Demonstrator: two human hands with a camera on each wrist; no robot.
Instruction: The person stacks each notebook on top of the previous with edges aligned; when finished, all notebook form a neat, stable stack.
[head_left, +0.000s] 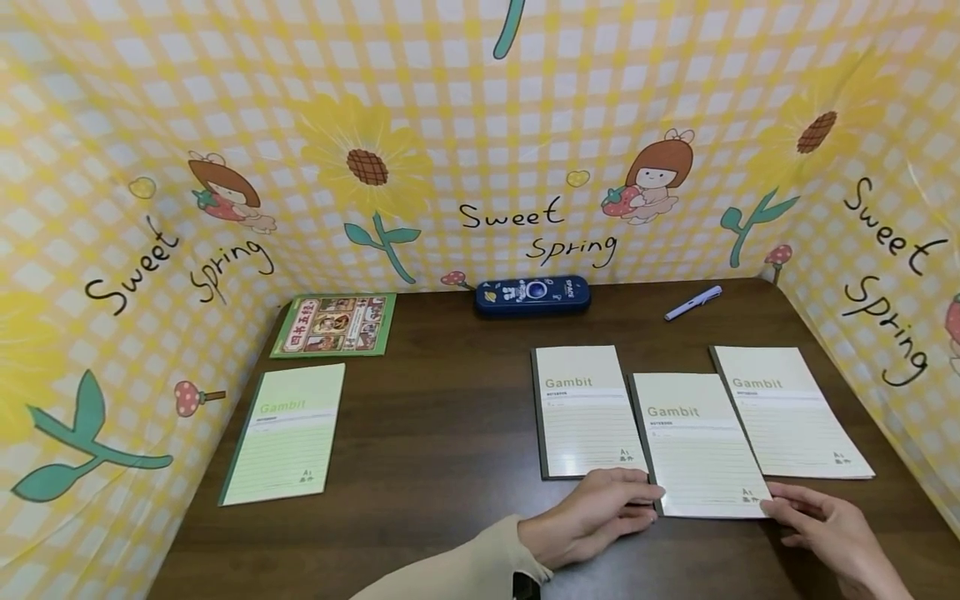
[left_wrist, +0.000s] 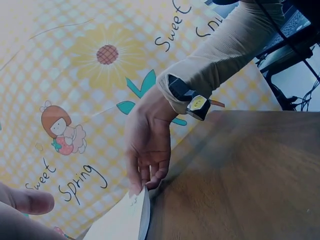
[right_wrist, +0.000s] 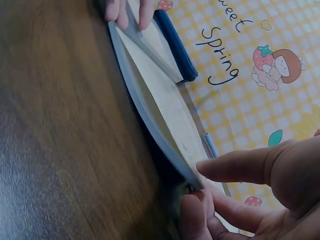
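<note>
A cream Gambit notebook [head_left: 701,454] lies at an angle at the front right of the brown table. My right hand [head_left: 828,529] pinches its lower right corner, thumb on the cover and fingers beneath. That corner is slightly lifted, and the lower edge gapes between cover and pages in the right wrist view. My left hand [head_left: 592,517] touches the lower left corner by the dark spine with fairly straight fingers. A second Gambit notebook [head_left: 585,417] is close on the left; a third notebook [head_left: 795,417] lies to the right, partly behind the held one.
A greenish Gambit notebook [head_left: 288,433] and a green-bordered picture book [head_left: 333,325] lie at the left. Along the back are a navy pencil case [head_left: 532,296] and a lavender pen [head_left: 693,302]. Yellow checked cloth [head_left: 450,125] surrounds the table [head_left: 435,417] on three sides.
</note>
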